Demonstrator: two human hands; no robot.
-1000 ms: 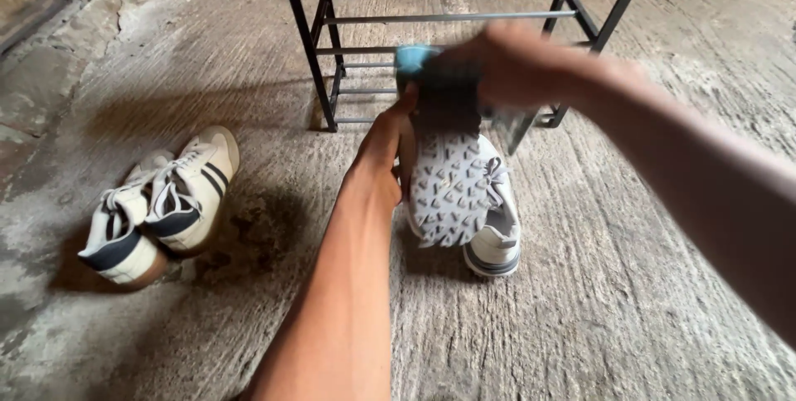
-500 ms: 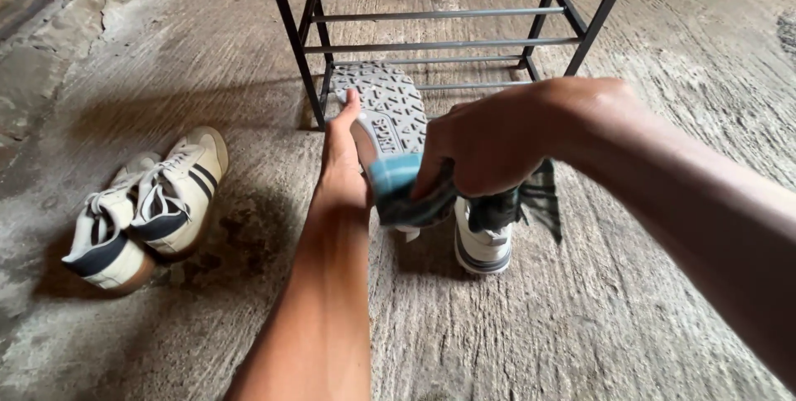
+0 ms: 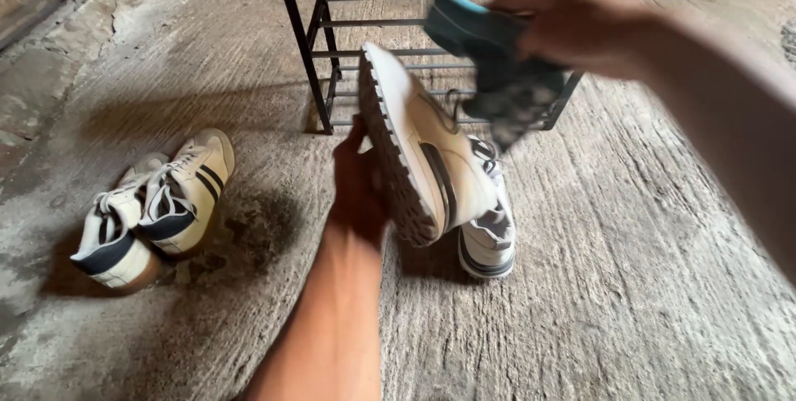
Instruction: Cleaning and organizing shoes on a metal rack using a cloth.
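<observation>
White sneaker (image 3: 431,160) | left hand (image 3: 358,194) holds | on edge, long axis slanting up toward rack (image 3: 319,44)

**Shoes on the floor before a rack**

A shoe (image 3: 423,160) is held up off the floor (image 3: 647,301) near the middle of the scene by the left hand (image 3: 358,189), which is placed at its left, against the sole. Just behind and to the right of it, a second shoe (image 3: 489,235) is set on the floor. A cloth (image 3: 497,69) is held by the right hand (image 3: 580,24) above and to the right. A metal rack (image 3: 319,44) is stood farther back. Well to the left, a pair of shoes (image 3: 153,206) is laid side by side, touching.
</observation>
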